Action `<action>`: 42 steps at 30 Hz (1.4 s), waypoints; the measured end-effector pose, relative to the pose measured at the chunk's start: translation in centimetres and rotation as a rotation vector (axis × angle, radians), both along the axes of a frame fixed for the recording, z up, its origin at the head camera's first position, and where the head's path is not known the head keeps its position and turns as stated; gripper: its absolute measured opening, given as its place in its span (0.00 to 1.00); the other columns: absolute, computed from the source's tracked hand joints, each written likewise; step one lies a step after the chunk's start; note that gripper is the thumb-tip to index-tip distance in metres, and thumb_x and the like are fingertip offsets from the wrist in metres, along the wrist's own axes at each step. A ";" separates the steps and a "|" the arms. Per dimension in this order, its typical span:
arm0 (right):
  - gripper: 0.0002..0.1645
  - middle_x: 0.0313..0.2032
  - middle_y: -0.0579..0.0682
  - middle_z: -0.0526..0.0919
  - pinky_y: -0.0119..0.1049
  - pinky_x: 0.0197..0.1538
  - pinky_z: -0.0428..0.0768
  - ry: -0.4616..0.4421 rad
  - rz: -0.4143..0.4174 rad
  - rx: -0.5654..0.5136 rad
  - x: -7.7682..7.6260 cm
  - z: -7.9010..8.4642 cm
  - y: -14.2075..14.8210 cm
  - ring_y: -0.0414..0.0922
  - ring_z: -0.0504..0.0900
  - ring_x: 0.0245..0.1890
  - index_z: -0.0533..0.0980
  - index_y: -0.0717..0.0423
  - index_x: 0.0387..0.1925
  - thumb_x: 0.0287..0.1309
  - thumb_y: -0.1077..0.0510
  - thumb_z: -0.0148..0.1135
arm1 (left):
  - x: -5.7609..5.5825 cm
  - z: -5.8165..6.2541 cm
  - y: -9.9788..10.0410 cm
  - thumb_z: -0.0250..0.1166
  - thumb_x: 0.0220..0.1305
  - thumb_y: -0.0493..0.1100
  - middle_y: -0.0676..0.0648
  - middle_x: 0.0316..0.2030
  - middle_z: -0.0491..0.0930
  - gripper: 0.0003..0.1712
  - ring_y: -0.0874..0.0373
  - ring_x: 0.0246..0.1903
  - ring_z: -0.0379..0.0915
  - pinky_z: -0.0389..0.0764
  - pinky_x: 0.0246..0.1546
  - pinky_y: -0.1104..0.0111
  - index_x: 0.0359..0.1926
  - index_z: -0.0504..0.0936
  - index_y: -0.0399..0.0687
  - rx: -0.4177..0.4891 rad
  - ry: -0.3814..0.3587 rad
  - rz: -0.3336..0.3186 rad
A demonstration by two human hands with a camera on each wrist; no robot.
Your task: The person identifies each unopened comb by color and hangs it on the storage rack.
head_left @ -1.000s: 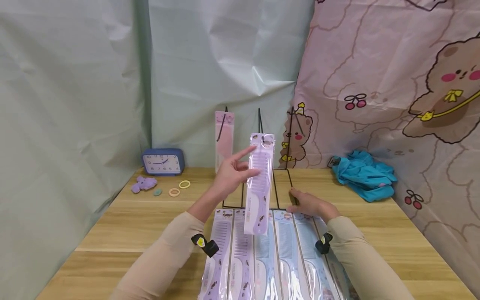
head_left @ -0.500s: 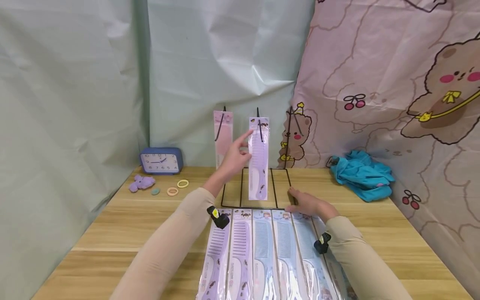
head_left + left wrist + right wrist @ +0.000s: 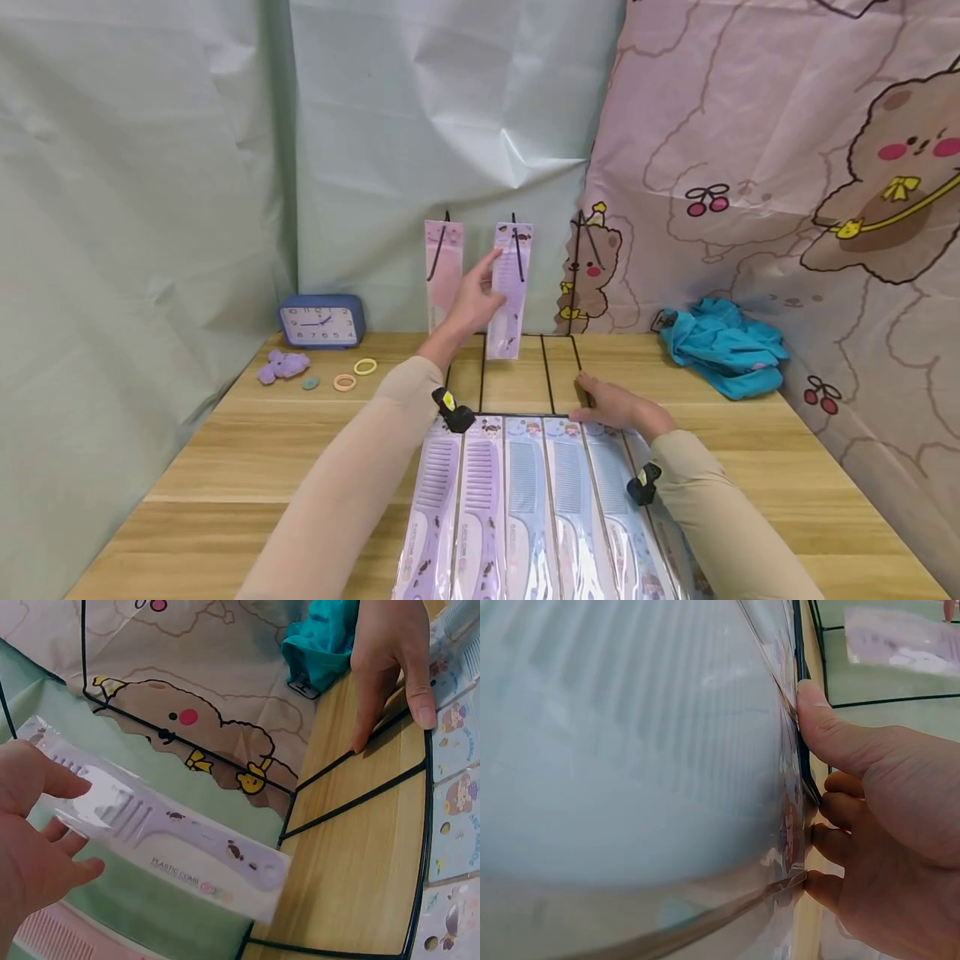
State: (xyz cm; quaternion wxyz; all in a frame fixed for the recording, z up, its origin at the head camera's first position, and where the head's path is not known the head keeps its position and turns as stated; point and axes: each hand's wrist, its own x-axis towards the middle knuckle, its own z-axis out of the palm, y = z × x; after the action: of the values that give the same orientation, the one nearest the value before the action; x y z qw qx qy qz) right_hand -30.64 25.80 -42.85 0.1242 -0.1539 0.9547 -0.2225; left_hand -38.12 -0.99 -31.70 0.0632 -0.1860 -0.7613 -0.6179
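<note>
A packaged purple comb [image 3: 507, 312] hangs on the middle hook of a black wire rack [image 3: 551, 375], its lower end tilted left. My left hand [image 3: 472, 304] holds its left edge; the thumb lies over the front in the left wrist view, other fingers curl by the edge. A packaged pink comb [image 3: 444, 275] hangs on the left hook, partly behind that hand. My right hand [image 3: 618, 406] grips the rack's base at the right front corner, thumb and fingers on the wire [image 3: 805, 742]. Packaged purple combs [image 3: 480, 500] and blue combs [image 3: 573, 492] lie in a row before the rack.
The rack's right hook [image 3: 592, 242] bears nothing. On the left of the wooden table [image 3: 247, 467] stand a blue clock [image 3: 321, 322], a purple plush toy [image 3: 283, 367] and small rings [image 3: 365, 367]. A crumpled turquoise cloth [image 3: 723, 346] lies at the back right.
My left hand has brought the purple comb package up onto the middle hook and slid it back along it. My right hand has stayed at the rack's base.
</note>
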 end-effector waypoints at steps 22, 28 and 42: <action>0.53 0.75 0.67 0.52 0.59 0.72 0.57 -0.003 -0.018 0.001 -0.2 0.0 -0.1 0.64 0.54 0.73 0.50 0.63 0.77 0.65 0.42 0.64 | 1.9 -2.5 -2.5 0.60 0.66 0.29 0.50 0.77 0.51 0.44 0.47 0.75 0.48 0.75 0.60 0.53 0.78 0.58 0.59 -0.016 -0.019 0.025; 0.52 0.75 0.67 0.53 0.59 0.72 0.56 -0.019 -0.021 -0.005 -0.1 -0.4 0.0 0.65 0.54 0.73 0.50 0.63 0.77 0.65 0.43 0.64 | 3.3 -4.2 -3.8 0.64 0.65 0.31 0.44 0.77 0.52 0.44 0.43 0.74 0.50 0.60 0.70 0.49 0.77 0.56 0.49 -0.049 0.000 0.022; 0.51 0.74 0.69 0.54 0.60 0.72 0.57 0.006 -0.007 -0.011 -0.2 -0.3 0.1 0.66 0.56 0.72 0.51 0.65 0.76 0.66 0.44 0.63 | 8.7 -8.2 -8.6 0.78 0.54 0.50 0.33 0.75 0.51 0.63 0.35 0.69 0.57 0.65 0.65 0.42 0.79 0.46 0.45 -0.380 -0.088 0.048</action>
State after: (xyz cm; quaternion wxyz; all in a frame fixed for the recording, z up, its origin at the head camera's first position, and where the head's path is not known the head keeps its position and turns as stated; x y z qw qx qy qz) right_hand -30.82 25.88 -43.14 0.1196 -0.1518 0.9543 -0.2278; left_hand -29.39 -9.63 -39.87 0.0085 -0.1490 -0.8705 -0.4690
